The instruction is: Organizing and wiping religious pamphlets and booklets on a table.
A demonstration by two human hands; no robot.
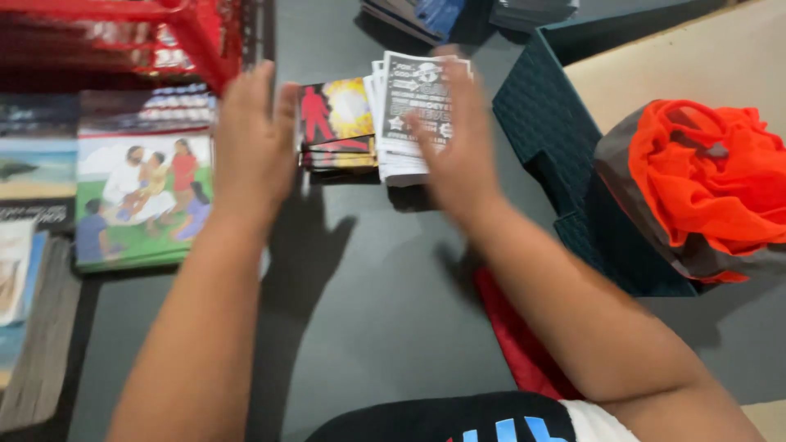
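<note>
Both hands hover flat and empty over the dark desk (pixel 368 327), left hand (pixel 252 139) beside a stack of red-and-yellow booklets (pixel 336 123), right hand (pixel 458 143) touching the black-and-white printed leaflet pile (pixel 409 106).

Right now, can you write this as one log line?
left hand: open, beside colourful booklet stack | right hand: on black-and-white leaflet stack

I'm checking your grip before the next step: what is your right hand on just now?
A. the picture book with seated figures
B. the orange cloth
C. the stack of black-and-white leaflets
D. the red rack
C: the right hand lies against the stack of black-and-white leaflets, while the left hand hovers open beside the colourful booklets.
</note>
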